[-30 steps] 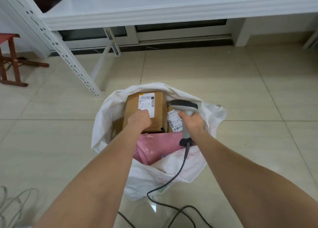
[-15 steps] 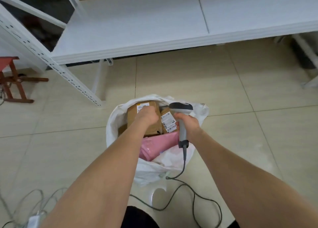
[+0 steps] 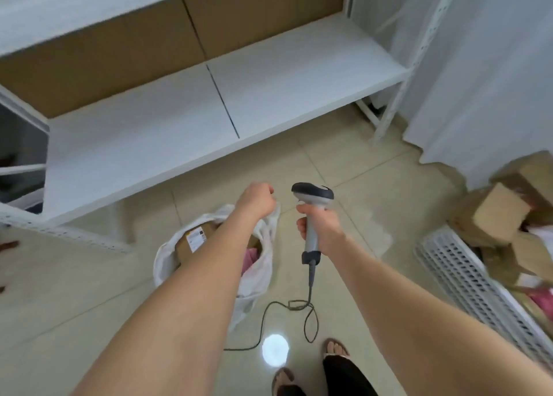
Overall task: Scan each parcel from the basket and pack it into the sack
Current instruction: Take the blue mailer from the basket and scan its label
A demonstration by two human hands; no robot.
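While the right hand [image 3: 321, 225] grips one scanner [image 3: 314, 192], the left hand [image 3: 257, 198] is clenched empty over one sack [image 3: 257, 276] on the floor [image 3: 359, 162]; its forearm half hides two parcels [image 3: 194, 240] inside, and one blurred basket [image 3: 466, 276] runs off-frame.

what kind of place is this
Probably a small parcel sorting or storage room: white metal shelving, a basket heaped with cardboard parcels, and a corded barcode scanner in the right hand.

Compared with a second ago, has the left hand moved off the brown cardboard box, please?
Yes. The left hand has lifted off the brown cardboard box and now hangs over the far rim of the white plastic sack.
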